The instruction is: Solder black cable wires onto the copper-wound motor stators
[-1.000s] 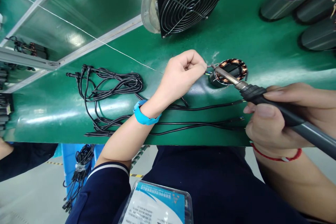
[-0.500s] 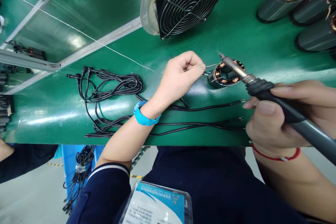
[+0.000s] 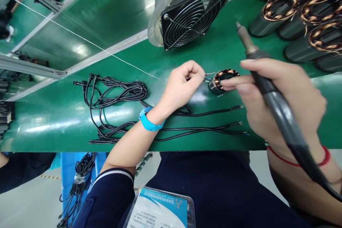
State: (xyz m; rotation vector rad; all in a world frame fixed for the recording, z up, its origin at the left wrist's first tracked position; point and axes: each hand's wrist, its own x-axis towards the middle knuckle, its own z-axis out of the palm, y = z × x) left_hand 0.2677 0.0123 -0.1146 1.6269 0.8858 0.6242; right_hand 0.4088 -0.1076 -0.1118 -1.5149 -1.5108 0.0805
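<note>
Two hands: both bare and closed in grips, one each side of the small wound stator (image 3: 217, 78).
Stator: upright on the green benchtop (image 3: 66, 124); dark body, copper windings ringing the open top.
Left hand (image 3: 184, 82): just left of stator. Thumb and forefinger pinched together, no gap seen. Thin wires (image 3: 210, 74) stick out of the pinch towards the stator rim. Inside of the fist hidden.
Right hand (image 3: 283, 96): right of stator, fingers closed round the soldering iron (image 3: 283, 114). One finger reaches over the stator's right rim; cannot tell if it touches.
Iron tip (image 3: 242, 34): above and right of stator, well apart from it, angled up.
White strand (image 3: 117, 58): thin, slants down from far upper left of stator, ends near the left hand.
Black cables (image 3: 213, 128): below stator, ends stripped to coloured wires.
Cable coil (image 3: 137, 87): well left of stator.
Fan (image 3: 189, 28): above and left of stator, wire guard on its face.
Other stators (image 3: 300, 50): grouped upper right of stator, copper ends up.
</note>
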